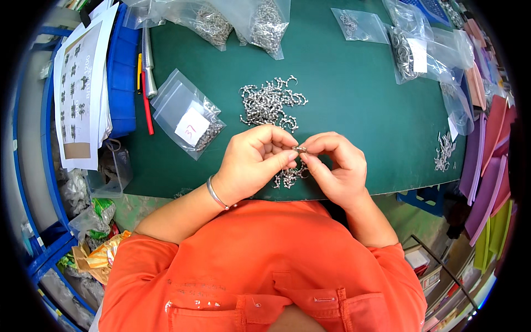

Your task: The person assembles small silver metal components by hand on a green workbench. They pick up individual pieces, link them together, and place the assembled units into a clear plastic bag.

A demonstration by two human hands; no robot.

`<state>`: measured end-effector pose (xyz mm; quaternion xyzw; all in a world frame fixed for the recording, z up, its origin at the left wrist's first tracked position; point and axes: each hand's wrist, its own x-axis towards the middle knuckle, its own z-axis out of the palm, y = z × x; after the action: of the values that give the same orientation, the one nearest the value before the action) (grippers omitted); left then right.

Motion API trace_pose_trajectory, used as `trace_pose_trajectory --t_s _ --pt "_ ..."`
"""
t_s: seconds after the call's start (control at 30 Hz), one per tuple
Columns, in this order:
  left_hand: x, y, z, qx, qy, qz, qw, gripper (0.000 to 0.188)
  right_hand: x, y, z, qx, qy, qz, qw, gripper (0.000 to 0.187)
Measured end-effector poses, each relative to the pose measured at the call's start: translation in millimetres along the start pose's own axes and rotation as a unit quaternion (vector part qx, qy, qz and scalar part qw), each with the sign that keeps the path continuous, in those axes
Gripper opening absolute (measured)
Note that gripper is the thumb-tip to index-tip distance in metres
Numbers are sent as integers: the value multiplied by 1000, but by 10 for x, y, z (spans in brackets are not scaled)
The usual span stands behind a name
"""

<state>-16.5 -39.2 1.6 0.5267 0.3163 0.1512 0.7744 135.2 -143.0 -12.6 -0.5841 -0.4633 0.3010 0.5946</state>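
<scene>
Between my fingertips is a small silvery metal piece, pinched from both sides; its exact kind is too small to make out. My left hand closes thumb and forefinger on one end, and my right hand grips the other. Just beyond the hands lies a loose pile of curved silver metal pieces on the green table. A smaller heap of similar pieces sits right below my fingers, near the table's front edge, partly covered by my hands.
Left of the pile is a labelled clear bag of metal parts. A red pen lies beside a blue bin. More filled bags stand at the back. Some loose pieces and purple bins are at the right.
</scene>
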Motion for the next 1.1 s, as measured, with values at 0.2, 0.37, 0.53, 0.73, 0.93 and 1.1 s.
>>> trace_pose_trajectory --t_s 0.2,0.37,0.53,0.73,0.93,1.1 --pt "-40 -9 -4 -57 2 51 997 20 -5 -31 -44 53 -17 67 996 16" --pt "-29 38 -25 -114 17 -35 993 15 -3 -22 -105 -59 -45 -45 996 16" --pt "-54 13 -32 -120 -6 -75 990 12 -26 -25 -92 -142 -51 -130 980 18" --pt "-62 14 -32 -116 5 -78 990 12 -17 -27 -105 -184 -85 -187 961 21" --pt "-143 -12 -97 108 -56 -105 987 7 162 -52 -204 -298 -108 -81 945 12" --pt "-95 51 -82 368 -21 131 920 11 367 35 14 -365 -76 -91 923 16"
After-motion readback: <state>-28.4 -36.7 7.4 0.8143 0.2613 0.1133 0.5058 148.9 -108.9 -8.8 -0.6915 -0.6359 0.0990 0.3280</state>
